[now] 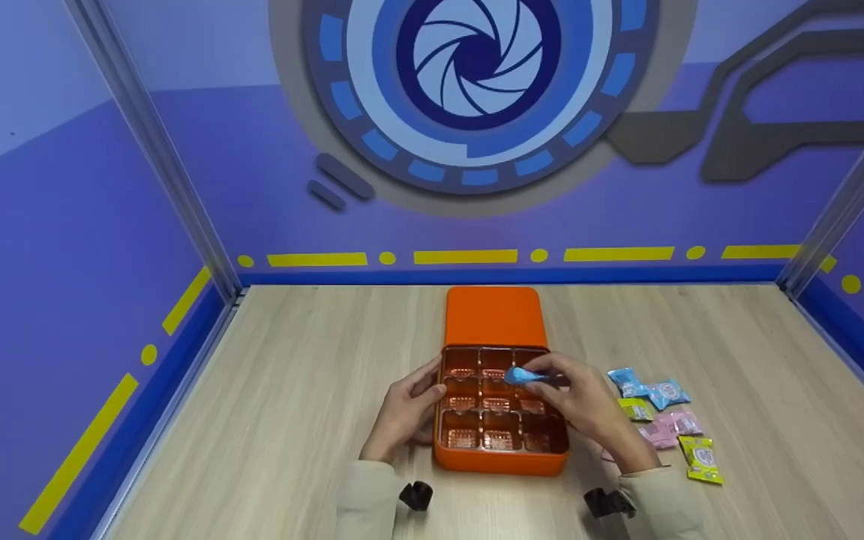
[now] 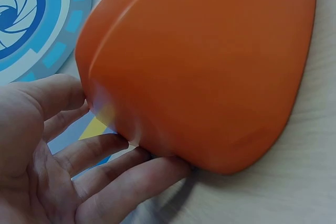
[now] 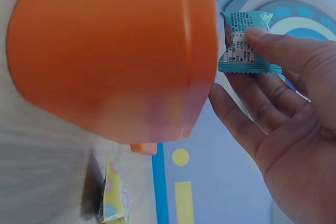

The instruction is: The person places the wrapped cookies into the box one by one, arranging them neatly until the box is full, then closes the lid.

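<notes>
An orange box (image 1: 503,461) holds a shiny brown divided insert with several square compartments, and its orange lid (image 1: 496,315) lies behind it. My left hand (image 1: 404,409) holds the box's left side, thumb at the rim; in the left wrist view its fingers (image 2: 131,182) reach along the lower edge. Between right thumb and fingers I pinch a small blue candy packet (image 3: 245,45), above the back right compartments. The right hand (image 1: 578,394) extends over the box's right rim. Small print shows on the packet in the right wrist view.
Right of the box lie several wrapped candies: blue packets (image 1: 668,393), pink packets (image 1: 679,422) and yellow-green packets (image 1: 702,459). The wooden table (image 1: 312,360) meets a blue patterned wall (image 1: 214,165) at its back.
</notes>
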The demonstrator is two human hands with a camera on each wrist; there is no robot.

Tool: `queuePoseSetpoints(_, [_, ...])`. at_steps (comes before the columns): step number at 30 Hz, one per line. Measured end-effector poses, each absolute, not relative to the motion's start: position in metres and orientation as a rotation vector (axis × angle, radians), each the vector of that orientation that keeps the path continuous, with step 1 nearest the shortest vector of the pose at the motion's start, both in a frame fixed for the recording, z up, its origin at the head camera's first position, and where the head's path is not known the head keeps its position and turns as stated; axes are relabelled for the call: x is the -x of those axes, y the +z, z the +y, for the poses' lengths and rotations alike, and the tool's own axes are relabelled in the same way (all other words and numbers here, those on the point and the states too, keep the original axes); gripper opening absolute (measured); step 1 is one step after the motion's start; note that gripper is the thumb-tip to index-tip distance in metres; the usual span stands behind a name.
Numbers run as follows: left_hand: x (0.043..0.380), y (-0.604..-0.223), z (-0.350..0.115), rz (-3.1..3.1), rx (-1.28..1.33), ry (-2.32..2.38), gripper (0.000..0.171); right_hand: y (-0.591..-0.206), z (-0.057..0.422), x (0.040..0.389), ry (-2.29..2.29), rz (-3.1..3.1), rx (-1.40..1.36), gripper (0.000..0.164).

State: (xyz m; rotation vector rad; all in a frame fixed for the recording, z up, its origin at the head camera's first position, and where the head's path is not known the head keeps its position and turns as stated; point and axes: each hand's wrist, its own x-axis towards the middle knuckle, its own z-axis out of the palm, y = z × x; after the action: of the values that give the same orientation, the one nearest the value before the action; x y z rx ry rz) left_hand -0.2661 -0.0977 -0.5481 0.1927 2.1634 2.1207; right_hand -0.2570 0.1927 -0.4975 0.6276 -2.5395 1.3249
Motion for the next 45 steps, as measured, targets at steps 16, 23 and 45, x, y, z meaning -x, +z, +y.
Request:
queuePoseSetpoints(16, [0.264,-0.551,-0.101,2.201,-0.174,2.101,0.053,-0.500,0.173,0.252,1.371,-2.553,-0.810,0.023])
queuePoseSetpoints(23, [0.266,-0.551,-0.102,2.203,-0.183,2.098,0.053,-0.503,0.164,0.252,1.322,-2.532,-0.886,0.024])
queuePoseSetpoints(45, [0.269,-0.546,-0.100,2.196,-0.262,2.092,0.053,-0.502,0.138,0.243,1.324,-2.536,-1.072,0.025])
